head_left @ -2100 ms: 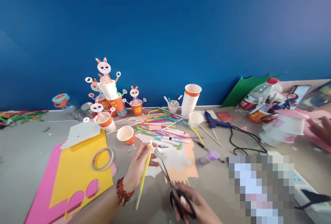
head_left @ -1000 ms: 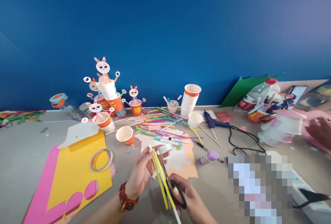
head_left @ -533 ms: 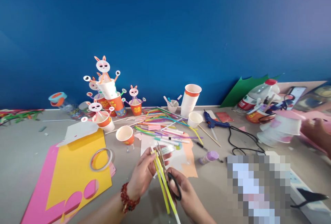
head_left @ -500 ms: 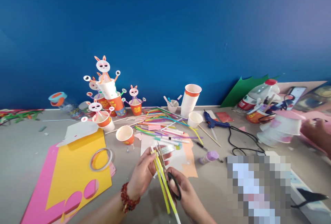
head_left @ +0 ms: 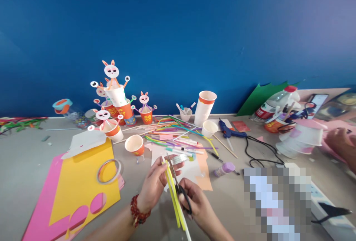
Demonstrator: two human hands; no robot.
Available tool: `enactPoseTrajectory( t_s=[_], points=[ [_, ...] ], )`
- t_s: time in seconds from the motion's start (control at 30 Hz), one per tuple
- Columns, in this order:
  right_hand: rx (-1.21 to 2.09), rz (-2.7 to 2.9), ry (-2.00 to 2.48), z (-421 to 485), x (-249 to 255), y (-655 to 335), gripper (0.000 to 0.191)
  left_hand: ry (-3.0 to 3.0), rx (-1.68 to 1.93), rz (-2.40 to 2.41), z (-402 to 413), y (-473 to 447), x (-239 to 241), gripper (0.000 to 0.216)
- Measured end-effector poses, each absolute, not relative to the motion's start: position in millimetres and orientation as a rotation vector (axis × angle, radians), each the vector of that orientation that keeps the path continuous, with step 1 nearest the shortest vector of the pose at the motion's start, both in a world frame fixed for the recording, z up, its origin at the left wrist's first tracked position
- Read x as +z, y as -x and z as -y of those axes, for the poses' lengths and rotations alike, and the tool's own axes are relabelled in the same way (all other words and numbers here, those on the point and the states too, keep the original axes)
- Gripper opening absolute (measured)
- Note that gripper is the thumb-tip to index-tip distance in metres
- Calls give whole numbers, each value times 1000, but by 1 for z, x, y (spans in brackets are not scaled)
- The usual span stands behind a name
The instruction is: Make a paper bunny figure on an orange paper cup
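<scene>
My left hand (head_left: 155,180), with a red bead bracelet at the wrist, pinches two narrow yellow strips (head_left: 172,192) and a thin white strip near their upper ends. The strips hang down toward me, their lower ends apart. A roll of clear tape (head_left: 180,158) shows at the fingers of this hand; whether they grip it is hard to tell. In my right hand (head_left: 196,200) are black-handled scissors (head_left: 185,198), fingers through the loops. Their blades point up and away, alongside the strips near my left fingers. Whether the blades touch a strip cannot be made out.
Beyond my hands lie colourful straws (head_left: 178,129), markers and a paper cup (head_left: 134,145). Rabbit figures in cups (head_left: 115,96) stand back left, over yellow card (head_left: 83,181) with a tape ring (head_left: 109,171). Rightward are a glue gun (head_left: 230,131), its cord, a glue stick (head_left: 224,169) and another person's hand (head_left: 340,141).
The lower ends of the strips have swung slightly left. The scissors have turned a little, with the blade tips shifting left. Both hands stay in nearly the same place.
</scene>
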State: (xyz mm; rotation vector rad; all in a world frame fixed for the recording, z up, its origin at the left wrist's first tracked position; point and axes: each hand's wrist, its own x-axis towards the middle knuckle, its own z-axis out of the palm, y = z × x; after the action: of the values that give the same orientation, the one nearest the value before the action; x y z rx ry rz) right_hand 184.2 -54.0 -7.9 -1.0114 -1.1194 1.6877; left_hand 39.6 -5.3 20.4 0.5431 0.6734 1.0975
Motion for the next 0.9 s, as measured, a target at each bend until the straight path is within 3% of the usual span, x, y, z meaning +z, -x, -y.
enactPoseTrajectory(
  t_s=[0.23, 0.4, 0.57, 0.9],
  points=[
    [1476, 1336, 1079, 54, -5, -194, 42, -796, 1110, -709, 5, -36, 22, 31],
    [869, 1482, 1188, 49, 12, -212, 21, -1201, 1121, -729, 7, -27, 24, 31],
    [355, 1490, 1333, 36, 28, -214, 30, -1918, 1075, -705, 12, -19, 31, 33],
    [205, 1566, 1319, 28, 49, -202, 28, -2458, 1031, -771, 17, -16, 38, 18]
  ],
)
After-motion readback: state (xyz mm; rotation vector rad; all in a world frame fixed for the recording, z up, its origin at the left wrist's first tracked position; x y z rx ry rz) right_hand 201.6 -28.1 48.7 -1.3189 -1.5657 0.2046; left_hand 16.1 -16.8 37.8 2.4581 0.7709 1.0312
